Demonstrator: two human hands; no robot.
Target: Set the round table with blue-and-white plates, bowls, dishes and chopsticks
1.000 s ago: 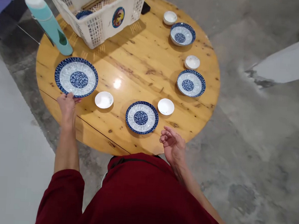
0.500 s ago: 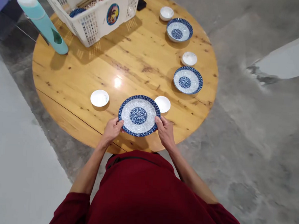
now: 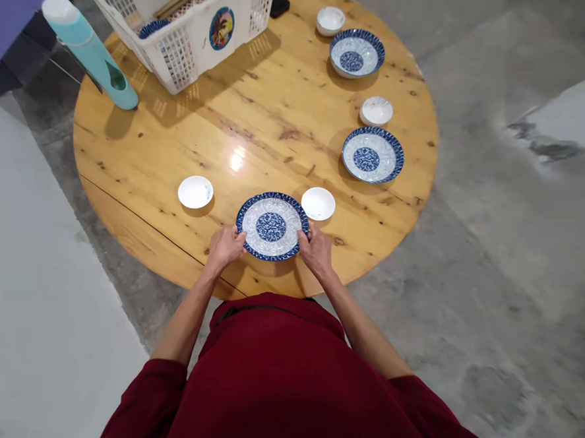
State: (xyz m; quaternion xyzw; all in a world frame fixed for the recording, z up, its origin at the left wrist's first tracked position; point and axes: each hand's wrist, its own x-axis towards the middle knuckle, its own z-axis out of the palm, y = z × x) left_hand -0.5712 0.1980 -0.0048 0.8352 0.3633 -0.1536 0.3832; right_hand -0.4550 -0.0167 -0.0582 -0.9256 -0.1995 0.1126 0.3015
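A blue-rimmed white plate [image 3: 271, 227] with a blue patterned centre is at the near side of the round wooden table [image 3: 219, 128]. My left hand [image 3: 226, 246] grips its left edge, thumb on top of the rim. On the opposite edge, my right hand [image 3: 316, 250] pinches the rim the same way. Whether the plate rests on the table or hovers just above, I cannot tell. Just beyond my right hand sits a small white bowl [image 3: 318, 204], close to the plate's upper right rim. Another small white bowl [image 3: 196, 192] stands to the upper left of my left hand.
At the right are two blue-rimmed dishes [image 3: 373, 155] [image 3: 357, 54], each with a small bowl [image 3: 376, 111] [image 3: 330, 21] behind it. A white plastic basket [image 3: 198, 48] holding tableware and a turquoise bottle-like object [image 3: 92, 51] stand far left. A dark phone-like object [image 3: 280, 5] lies beside the basket.
The plate looks smaller and lower, closer to the tabletop, with both hands still on its rim. The view has shifted slightly; the other dishes stay in place on the table.
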